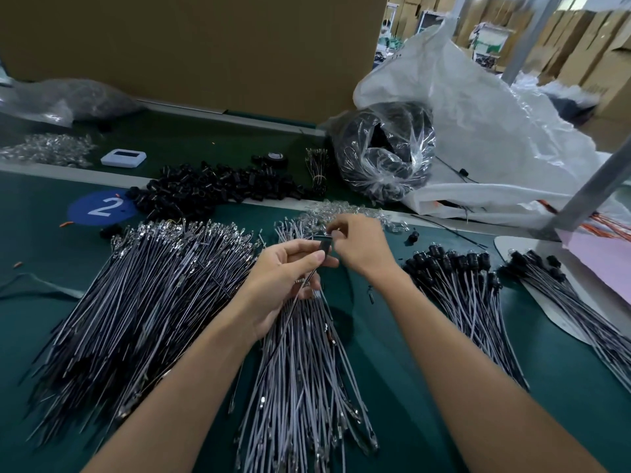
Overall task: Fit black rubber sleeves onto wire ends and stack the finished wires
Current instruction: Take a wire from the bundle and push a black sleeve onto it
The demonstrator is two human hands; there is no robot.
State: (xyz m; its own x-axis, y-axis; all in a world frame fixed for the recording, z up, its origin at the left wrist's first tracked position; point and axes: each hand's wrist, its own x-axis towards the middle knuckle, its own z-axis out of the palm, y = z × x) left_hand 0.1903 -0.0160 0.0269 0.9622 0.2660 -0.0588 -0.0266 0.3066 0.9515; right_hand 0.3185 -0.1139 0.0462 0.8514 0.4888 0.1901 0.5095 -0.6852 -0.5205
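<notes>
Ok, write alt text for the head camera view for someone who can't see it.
Two bare hands work over a green table: the left hand pinches a thin grey wire while the right hand grips the small black rubber sleeve at its tip. Heaps of unsleeved grey wires lie left and centre, sleeved wires stacked right, loose black sleeves behind.

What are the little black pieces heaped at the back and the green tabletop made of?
The black sleeves look like moulded rubber or soft plastic: dull black with faint highlights. The green tabletop looks like a smooth matte mat, perhaps rubber or vinyl; no weave shows.
</notes>
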